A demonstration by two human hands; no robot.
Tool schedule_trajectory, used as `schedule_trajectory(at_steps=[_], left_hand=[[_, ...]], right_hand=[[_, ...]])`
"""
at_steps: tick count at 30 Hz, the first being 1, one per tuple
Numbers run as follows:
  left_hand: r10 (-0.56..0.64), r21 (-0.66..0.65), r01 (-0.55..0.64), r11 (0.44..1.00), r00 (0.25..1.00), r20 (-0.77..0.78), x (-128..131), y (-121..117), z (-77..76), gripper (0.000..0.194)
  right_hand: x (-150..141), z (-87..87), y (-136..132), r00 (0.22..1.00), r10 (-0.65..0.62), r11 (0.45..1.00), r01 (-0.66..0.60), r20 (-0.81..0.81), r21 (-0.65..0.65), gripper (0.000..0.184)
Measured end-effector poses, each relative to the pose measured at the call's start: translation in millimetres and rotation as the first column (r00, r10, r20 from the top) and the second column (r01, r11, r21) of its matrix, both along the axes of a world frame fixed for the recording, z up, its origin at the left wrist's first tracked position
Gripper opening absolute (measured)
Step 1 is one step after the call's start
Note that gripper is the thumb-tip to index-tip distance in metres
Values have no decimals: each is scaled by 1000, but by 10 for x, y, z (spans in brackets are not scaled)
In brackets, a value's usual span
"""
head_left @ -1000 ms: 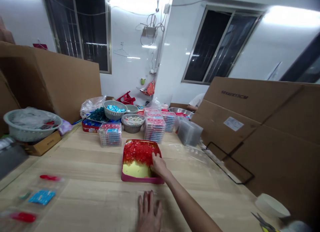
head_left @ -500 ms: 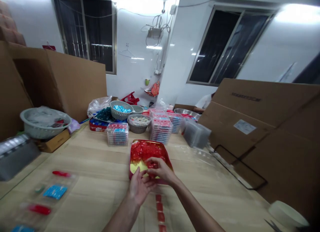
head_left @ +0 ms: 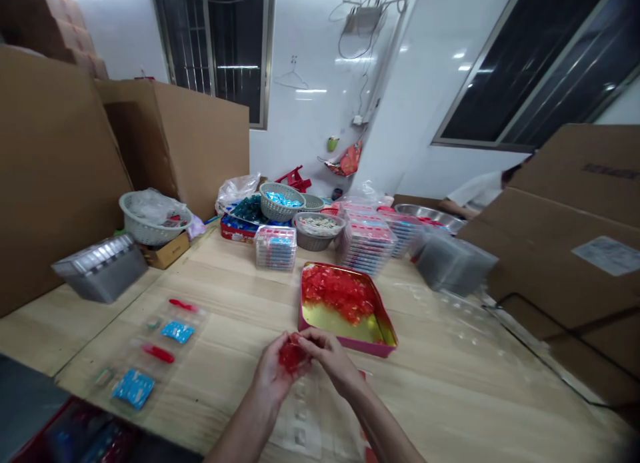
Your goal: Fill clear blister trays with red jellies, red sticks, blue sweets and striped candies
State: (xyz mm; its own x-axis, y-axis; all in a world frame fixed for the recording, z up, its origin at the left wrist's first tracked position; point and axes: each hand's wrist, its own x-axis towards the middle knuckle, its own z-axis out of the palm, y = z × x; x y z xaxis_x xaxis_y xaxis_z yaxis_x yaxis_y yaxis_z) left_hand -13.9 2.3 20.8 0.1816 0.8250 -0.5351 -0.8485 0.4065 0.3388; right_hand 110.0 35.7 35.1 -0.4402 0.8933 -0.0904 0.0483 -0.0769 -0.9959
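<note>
My left hand (head_left: 273, 373) is cupped around a small heap of red plastic packets (head_left: 291, 356), above the table in front of the tin. Against the same heap my right hand (head_left: 330, 358) closes its thumb and fingers, pinching at the top. Just beyond the hands sits a red-rimmed tin (head_left: 345, 341) with a gold inside, piled with similar red packets (head_left: 340, 291). Under my hands lies a clear blister tray (head_left: 303, 420). Beside it, partly covered by my right forearm, is a row with red pieces in it.
At left, clear trays hold blue packets (head_left: 134, 388) and red plastic tools (head_left: 159, 353). Stacked filled cases (head_left: 367, 240), baskets (head_left: 316, 231) and empty clear trays (head_left: 453, 260) stand behind. Cardboard boxes (head_left: 565, 250) flank the table; another person's arm (head_left: 457, 208) shows behind the right one.
Both hands have drawn back from over the tin toward me, now with red packets in the left hand. The camera view has turned left and down.
</note>
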Motion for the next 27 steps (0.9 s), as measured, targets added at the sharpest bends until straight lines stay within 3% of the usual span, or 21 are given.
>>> schedule_trajectory(at_steps=[4,7,11,17,21,23,27], left_hand=[[113,36,-109,993,986,-120,-125,-95,-5,7],[120,142,-89,986,967,-225,-187,-142,-26,17],[89,173,-37,984,948,-307,-234,-154,-57,28],[-24,157,93,983,919,-393,-283,-100,-61,25],[-115,149,205,967,880,-461,-296,-9,-52,23],[-160,126,271,954,818,-552,-279,65,-49,19],[-202,20,364,931,562,-802,-193,214,-73,6]], right_hand=[[-119,-9,-59,982,13,966,-61,-188,-250,34],[-155,-26,-86,974,-33,944,-43,-225,-328,34],[-152,-89,-116,961,-73,933,-29,-266,-360,31],[-87,-149,-105,929,-97,910,-63,-357,-411,25],[-31,-124,-52,930,-118,923,-27,-348,-384,27],[5,-129,-4,934,-138,929,6,-330,-370,28],[83,-221,94,945,-198,908,78,-258,-411,30]])
